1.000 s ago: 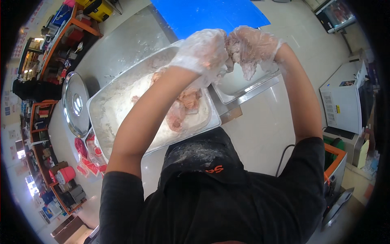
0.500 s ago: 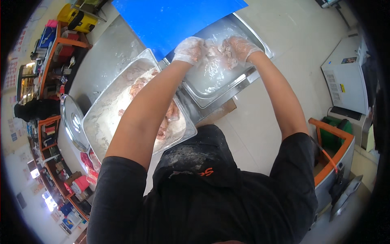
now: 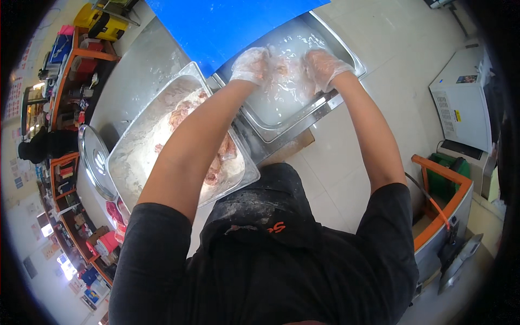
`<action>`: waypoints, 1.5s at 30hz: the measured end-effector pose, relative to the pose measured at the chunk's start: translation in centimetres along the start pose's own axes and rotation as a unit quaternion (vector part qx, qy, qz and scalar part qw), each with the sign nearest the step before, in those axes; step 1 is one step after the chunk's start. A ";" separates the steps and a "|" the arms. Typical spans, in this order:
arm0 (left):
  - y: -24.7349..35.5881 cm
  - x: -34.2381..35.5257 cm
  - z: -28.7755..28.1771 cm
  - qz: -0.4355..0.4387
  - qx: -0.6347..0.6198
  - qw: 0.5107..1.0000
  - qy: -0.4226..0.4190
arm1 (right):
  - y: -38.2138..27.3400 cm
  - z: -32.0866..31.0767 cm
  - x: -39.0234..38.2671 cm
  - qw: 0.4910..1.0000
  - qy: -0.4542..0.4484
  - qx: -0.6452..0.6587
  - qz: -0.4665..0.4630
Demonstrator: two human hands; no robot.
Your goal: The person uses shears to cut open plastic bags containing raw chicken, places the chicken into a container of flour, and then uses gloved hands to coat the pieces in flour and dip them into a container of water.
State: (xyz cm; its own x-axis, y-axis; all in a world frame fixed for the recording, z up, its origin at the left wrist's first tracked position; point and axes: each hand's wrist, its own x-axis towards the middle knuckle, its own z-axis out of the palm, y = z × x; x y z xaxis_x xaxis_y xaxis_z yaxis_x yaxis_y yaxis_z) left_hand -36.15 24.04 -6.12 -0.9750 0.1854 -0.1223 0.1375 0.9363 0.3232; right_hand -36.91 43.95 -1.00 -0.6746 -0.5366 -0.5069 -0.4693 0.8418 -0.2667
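Note:
My left hand [image 3: 252, 66], in a clear plastic glove, dips into the left part of a metal pan [image 3: 269, 134] filled with cloudy, whitish water [image 3: 292, 105]. Opposite it, my right hand [image 3: 325, 67], gloved the same way, reaches into the right part. Between them, a pale piece of raw meat [image 3: 282, 69] shows dimly at the surface; the rest is under water. Water and glove plastic hide the fingers of both hands, so their grip is unclear. Below my left forearm lies a second metal pan [image 3: 120, 142] with white flour [image 3: 142, 157] and raw meat pieces [image 3: 227, 149], partly covered by the arm.
A blue sheet [image 3: 222, 27] overhangs the far side of the water pan. A round metal lid [image 3: 96, 162] leans left of the flour pan. Orange-edged shelves [image 3: 70, 81] stand at the left, a white appliance [image 3: 460, 103] at the right. The metal tabletop [image 3: 143, 70] extends behind the pans.
The meat pieces that showed above the water between my hands have sunk mostly out of sight. My right hand has turned and gone lower into the water; my left hand has barely shifted.

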 end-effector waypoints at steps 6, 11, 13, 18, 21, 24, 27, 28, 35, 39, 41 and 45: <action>4.6 -2.7 -6.7 0.113 -0.036 0.992 0.047 | -0.5 -1.6 -2.8 0.953 0.271 0.115 -0.070; 5.5 -2.7 -10.3 0.122 -0.145 0.981 0.042 | -2.5 -5.9 -4.6 0.955 0.272 0.081 -0.085; 7.6 -3.8 -13.8 0.071 -0.134 0.988 0.035 | -2.2 -6.4 -4.0 0.968 0.199 0.119 -0.093; 5.9 -3.9 -12.6 0.114 -0.106 0.987 0.041 | -6.7 -8.0 -6.3 0.955 0.171 0.235 -0.065; 6.6 -5.2 -13.3 0.164 -0.142 0.972 0.086 | -4.3 -7.1 -4.3 0.967 0.187 0.141 -0.103; 2.8 -3.9 -8.8 0.182 -0.184 0.962 0.085 | -5.4 -5.7 -3.6 0.977 0.169 0.120 -0.047; 3.7 -5.0 -10.5 0.152 -0.185 0.965 0.106 | -6.1 -5.2 -4.2 0.969 0.235 0.042 -0.059; 3.4 -5.9 -10.3 0.137 -0.188 0.967 0.106 | -7.7 -5.9 -5.2 0.976 0.200 0.042 -0.071; 1.4 -10.6 -14.8 0.111 -0.167 0.967 0.157 | -11.5 -6.3 -5.6 0.956 0.156 0.247 -0.034; -2.2 -17.7 -19.6 0.009 -0.286 0.951 0.122 | -16.4 -7.4 -7.7 0.914 0.157 0.302 -0.220; -3.6 -21.0 -21.7 0.006 -0.193 0.973 0.129 | -17.0 -6.2 -6.6 0.886 0.212 0.222 -0.347; -8.7 -26.0 -21.2 -0.052 -0.212 0.970 0.110 | -21.2 -5.0 -3.7 0.843 0.152 0.156 -0.491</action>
State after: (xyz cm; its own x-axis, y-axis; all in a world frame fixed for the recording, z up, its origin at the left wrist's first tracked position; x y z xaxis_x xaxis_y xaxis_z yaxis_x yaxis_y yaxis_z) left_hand -15.67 4.74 14.13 -0.9998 -0.0153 0.0130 -0.0023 0.7308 0.6826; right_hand -27.32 27.76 10.59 -0.1842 -0.9344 0.3050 -0.7465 -0.0689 -0.6618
